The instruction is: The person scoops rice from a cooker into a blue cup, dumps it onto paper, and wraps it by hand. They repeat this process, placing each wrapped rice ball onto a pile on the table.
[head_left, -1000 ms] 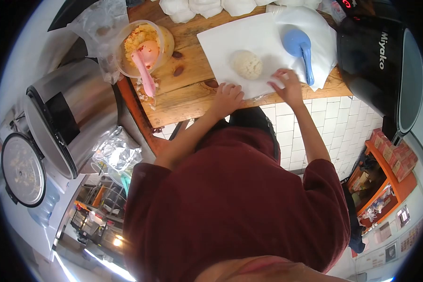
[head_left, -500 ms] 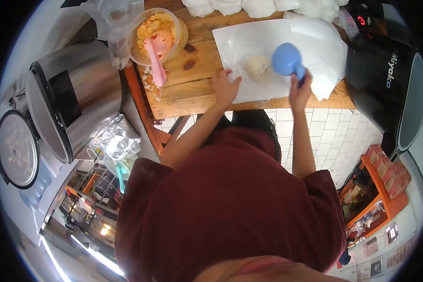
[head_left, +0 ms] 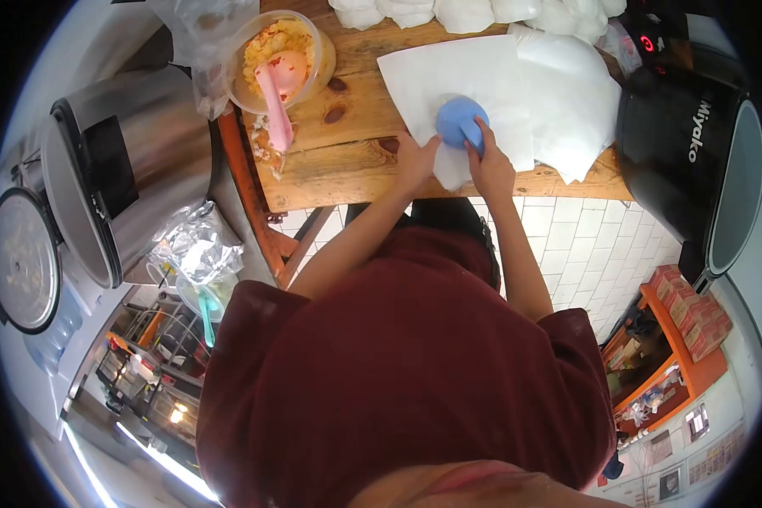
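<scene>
My right hand (head_left: 492,172) grips the handle of a blue plastic scoop (head_left: 459,118), which is turned bowl-down over the white wrapping paper (head_left: 423,72). The rice mound is hidden, apparently beneath the scoop. My left hand (head_left: 417,161) pinches the near left edge of the paper, just left of the scoop. Around that hand the paper bends upward. To the left on the wooden table (head_left: 360,127) stands a clear tub (head_left: 326,63) of yellow-orange food, with a pink scoop (head_left: 278,106) resting in it.
Several white wrapped bundles (head_left: 466,13) line the table's far edge. A black Miyako rice cooker (head_left: 673,140) is on the right; a large steel cooker (head_left: 165,127) stands open at left. Food scraps (head_left: 267,152) lie by the table's left edge. Crumpled foil (head_left: 199,245) sits lower left.
My right hand has brought the scoop left and down over the rice. My left hand has moved slightly right, closing on the paper, whose near edge now bends up.
</scene>
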The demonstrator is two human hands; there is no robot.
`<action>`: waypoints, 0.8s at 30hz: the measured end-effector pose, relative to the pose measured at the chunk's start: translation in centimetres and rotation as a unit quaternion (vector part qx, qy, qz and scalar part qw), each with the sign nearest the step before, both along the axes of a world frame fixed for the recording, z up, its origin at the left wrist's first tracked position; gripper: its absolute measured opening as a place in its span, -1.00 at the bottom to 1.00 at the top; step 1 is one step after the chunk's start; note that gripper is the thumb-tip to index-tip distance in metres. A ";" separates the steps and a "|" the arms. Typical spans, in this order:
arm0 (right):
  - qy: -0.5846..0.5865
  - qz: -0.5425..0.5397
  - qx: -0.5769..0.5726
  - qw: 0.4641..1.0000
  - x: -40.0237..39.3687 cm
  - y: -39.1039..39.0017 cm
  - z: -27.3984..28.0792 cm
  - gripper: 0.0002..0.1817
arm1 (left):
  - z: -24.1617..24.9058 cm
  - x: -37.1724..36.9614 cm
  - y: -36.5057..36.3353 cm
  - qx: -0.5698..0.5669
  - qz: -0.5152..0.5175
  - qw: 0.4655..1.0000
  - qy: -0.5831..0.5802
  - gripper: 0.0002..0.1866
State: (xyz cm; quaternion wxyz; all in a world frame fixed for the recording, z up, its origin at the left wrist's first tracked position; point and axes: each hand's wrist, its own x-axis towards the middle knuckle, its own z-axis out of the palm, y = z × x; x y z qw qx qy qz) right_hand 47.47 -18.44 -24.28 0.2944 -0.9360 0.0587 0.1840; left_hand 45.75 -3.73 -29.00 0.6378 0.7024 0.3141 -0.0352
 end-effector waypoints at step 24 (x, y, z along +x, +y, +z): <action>0.268 -0.336 0.603 0.672 5.1 -12.0 -4.6 -0.77 | 1.3 3.8 2.3 -0.424 -0.055 0.887 0.175 -0.54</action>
